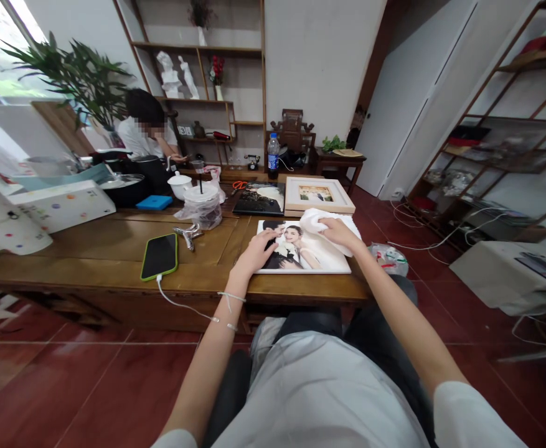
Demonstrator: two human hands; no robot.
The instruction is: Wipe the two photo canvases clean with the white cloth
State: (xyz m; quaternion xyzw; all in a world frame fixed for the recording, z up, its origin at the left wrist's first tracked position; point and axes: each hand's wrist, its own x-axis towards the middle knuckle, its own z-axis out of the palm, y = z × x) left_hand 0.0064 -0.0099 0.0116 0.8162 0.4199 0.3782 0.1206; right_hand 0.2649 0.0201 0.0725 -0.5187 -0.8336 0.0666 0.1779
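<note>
A photo panel (326, 260) with a picture of a couple lies flat at the table's front edge, before me. On its left part rests my left hand (259, 249), fingers spread and holding nothing. My right hand (338, 233) is closed on a crumpled white cloth (310, 219) over the panel's upper right corner; part of the cloth spreads out under the hand to the right. Just behind the panel lie a white picture frame (342, 196) with a small photo and a dark photo panel (254, 198).
A phone (159, 256) with a charging cable lies left on the wooden table (109, 239), near a metal clamp-like piece (189, 236). Beyond are a bagged cup (201, 202), orange scissors (239, 185) and a bottle (273, 155). Another person (135, 137) sits at the far left.
</note>
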